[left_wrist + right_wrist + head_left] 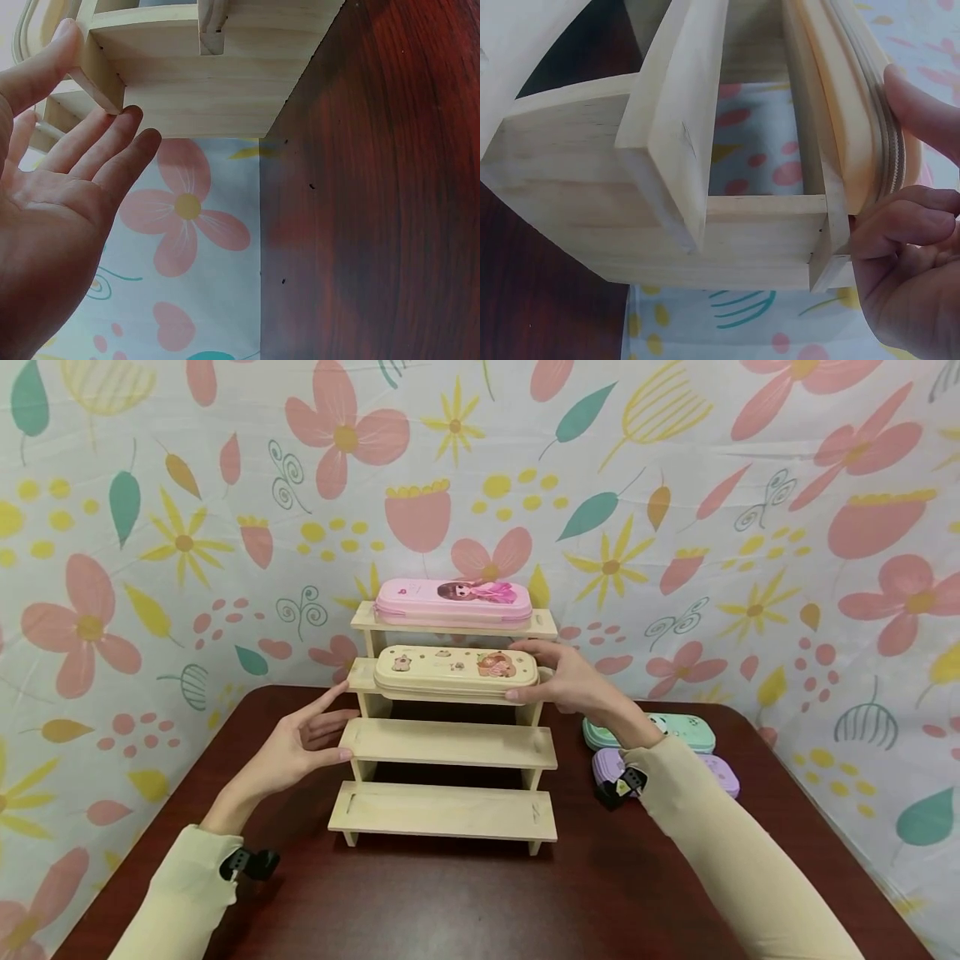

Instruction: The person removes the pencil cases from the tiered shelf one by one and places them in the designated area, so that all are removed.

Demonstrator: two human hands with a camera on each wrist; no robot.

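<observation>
Cream case (442, 673) lies on the wooden rack (448, 743), right fingers (540, 648) pinching its end, left fingers (322, 701) spread.

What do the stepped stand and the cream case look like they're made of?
The stepped stand looks like pale, matte, probably unvarnished wood, with visible grain. The cream case seems plastic or coated foam, given its smooth, slightly shiny surface.

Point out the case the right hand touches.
The cream case on the rack, second tier down, with the right hand at its right end. The pink case sits above it; the green case and purple case lie on the table.
</observation>
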